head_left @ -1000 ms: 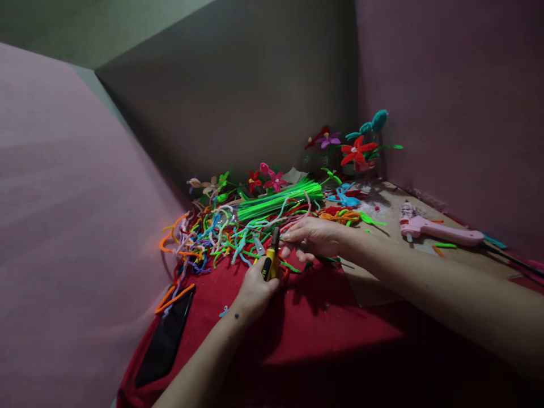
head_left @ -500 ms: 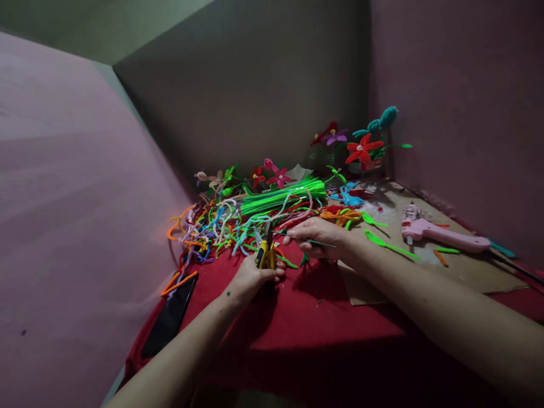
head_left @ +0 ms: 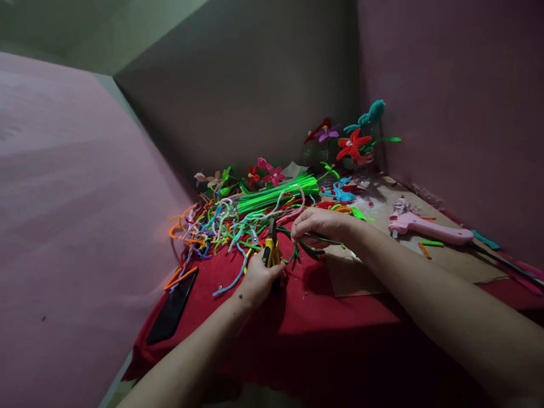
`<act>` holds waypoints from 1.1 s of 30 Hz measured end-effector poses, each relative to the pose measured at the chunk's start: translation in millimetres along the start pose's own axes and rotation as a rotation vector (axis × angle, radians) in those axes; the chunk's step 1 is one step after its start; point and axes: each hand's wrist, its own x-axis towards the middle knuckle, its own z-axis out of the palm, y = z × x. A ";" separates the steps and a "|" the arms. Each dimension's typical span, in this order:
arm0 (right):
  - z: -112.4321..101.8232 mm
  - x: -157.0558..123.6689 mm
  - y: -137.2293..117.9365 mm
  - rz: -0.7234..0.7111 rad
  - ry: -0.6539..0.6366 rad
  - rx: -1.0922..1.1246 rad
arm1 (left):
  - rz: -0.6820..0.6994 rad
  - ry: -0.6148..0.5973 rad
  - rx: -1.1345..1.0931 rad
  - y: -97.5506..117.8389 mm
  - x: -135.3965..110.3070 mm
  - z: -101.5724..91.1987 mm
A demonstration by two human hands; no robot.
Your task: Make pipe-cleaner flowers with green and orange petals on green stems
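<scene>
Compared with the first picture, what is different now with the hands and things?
The right hand, holding a thin dark stem, has moved rightward, away from the yellow-and-black pliers, widening the gap between them. The left hand still grips the pliers. The phone, pink glue gun and green bundle stayed in place.

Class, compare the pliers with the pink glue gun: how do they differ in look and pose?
The pliers have yellow-and-black handles; the glue gun is pink. The pliers are gripped in the left hand, jaws pointing away from the person, whereas the glue gun lies untouched on the cardboard. Both are hand tools.
</scene>
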 end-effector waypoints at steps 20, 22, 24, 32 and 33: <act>-5.5 -6.9 -2.6 0.045 -0.072 0.099 | 0.069 0.053 0.075 -1.4 1.3 8.1; -7.6 -6.2 -0.8 0.046 -0.092 0.116 | 0.068 0.073 0.085 -0.9 0.5 9.8; -9.7 -5.5 1.5 0.050 -0.113 0.133 | 0.074 0.106 0.095 -1.8 0.4 11.3; -7.2 -7.0 1.3 0.087 -0.058 0.171 | 0.079 0.225 0.063 -7.6 7.1 13.6; -7.2 -6.6 1.5 0.088 -0.059 0.176 | 0.067 0.223 0.046 -8.6 8.1 13.2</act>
